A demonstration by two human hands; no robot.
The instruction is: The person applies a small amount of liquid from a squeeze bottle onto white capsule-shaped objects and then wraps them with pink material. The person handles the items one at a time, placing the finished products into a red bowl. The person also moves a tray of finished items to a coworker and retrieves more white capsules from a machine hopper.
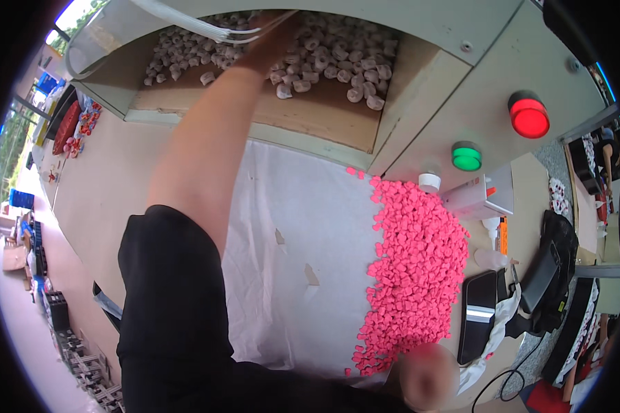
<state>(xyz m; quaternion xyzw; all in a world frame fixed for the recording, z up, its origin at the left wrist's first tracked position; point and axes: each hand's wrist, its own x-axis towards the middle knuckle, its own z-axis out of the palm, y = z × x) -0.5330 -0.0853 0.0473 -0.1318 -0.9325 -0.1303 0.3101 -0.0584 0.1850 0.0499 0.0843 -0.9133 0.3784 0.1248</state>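
My left arm, in a black sleeve, reaches up into a recessed opening in a grey-green machine. There my left hand (pixel 277 40) is among many small white rounded pieces (pixel 317 69); shadow and a white cable bundle partly cover it, so its fingers cannot be read. A large heap of small bright pink pieces (pixel 420 268) lies on a white sheet (pixel 310 234) below the opening. At the near end of that heap is my right hand (pixel 427 377), low in the picture and smeared by motion; what it holds, if anything, does not show.
The machine front carries a red button (pixel 530 115) and a green button (pixel 467 157). Right of the pink heap stand a white round cap (pixel 429 182), a white box (pixel 482 196), a dark phone-like slab (pixel 478 310) and a black bag (pixel 554 268). White cables (pixel 186 22) cross the opening's top.
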